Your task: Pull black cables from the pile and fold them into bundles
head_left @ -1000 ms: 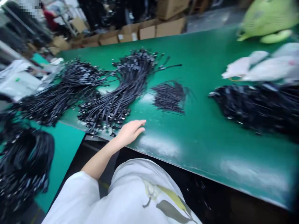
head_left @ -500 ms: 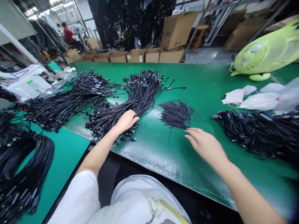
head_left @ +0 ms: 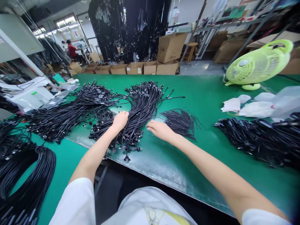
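Observation:
My left hand [head_left: 121,120] is closed over the middle of a large bundle of black cables [head_left: 144,104], its fingers curled down among them. The bundle lies curved on the green table, with small black connectors at both ends. Just right of that bundle, my right hand [head_left: 158,129] hovers with thumb and fingers pinched together; whether something thin is between them is too small to make out. Behind my right wrist lies a loose pile of thin black ties [head_left: 180,122]. One cable connector [head_left: 127,158] sticks out toward the table's front edge.
A second cable bundle [head_left: 70,109] lies at left, and looped cables [head_left: 44,168] rest on a lower green surface. At right are another dark cable bundle [head_left: 253,137], white plastic bags [head_left: 256,107] and a lime-green fan [head_left: 257,65]. Cardboard boxes [head_left: 134,68] line the far edge.
My right hand came into view at the pile of thin ties, then moved left toward the cable bundle. My left hand went from the table's front edge onto the cables. The view tilted up.

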Action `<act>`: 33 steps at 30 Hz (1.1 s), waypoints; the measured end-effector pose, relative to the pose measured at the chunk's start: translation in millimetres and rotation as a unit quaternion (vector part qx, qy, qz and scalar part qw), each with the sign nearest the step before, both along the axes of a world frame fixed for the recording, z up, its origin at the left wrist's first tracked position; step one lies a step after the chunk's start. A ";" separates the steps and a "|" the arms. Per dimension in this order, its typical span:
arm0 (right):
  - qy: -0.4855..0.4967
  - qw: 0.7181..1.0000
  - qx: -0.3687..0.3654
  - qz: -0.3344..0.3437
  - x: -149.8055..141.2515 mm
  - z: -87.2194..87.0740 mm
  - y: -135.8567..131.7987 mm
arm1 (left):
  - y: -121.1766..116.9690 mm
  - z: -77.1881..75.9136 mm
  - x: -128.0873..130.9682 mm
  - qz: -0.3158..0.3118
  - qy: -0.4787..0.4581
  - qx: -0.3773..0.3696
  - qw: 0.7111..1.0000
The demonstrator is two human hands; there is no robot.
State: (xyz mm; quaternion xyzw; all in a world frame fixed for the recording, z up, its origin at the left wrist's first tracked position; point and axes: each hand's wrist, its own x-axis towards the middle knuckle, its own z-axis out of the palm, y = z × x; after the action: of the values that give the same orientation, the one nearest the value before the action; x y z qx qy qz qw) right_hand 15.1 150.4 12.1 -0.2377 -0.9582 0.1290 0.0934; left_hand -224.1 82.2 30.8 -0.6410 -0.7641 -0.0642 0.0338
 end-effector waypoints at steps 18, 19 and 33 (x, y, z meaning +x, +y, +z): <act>0.175 0.965 0.185 -0.058 -54.7 149.1 36.4 | -146.1 92.1 1.7 -0.001 -0.476 0.078 0.876; 0.230 0.943 0.234 -0.052 -48.1 172.3 24.6 | -150.3 93.5 3.3 -0.006 -0.488 0.123 0.864; -0.115 0.966 0.178 -0.147 79.1 122.7 -1.1 | -174.7 87.8 8.9 -0.050 -0.713 0.229 0.661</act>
State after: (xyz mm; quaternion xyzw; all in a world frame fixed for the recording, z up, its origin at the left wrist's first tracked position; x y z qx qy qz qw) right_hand 94.2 149.3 134.8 -0.3689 -0.9245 -0.0868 0.0409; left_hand -215.1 -92.5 118.5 -0.4082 -0.4829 -0.6757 -0.3791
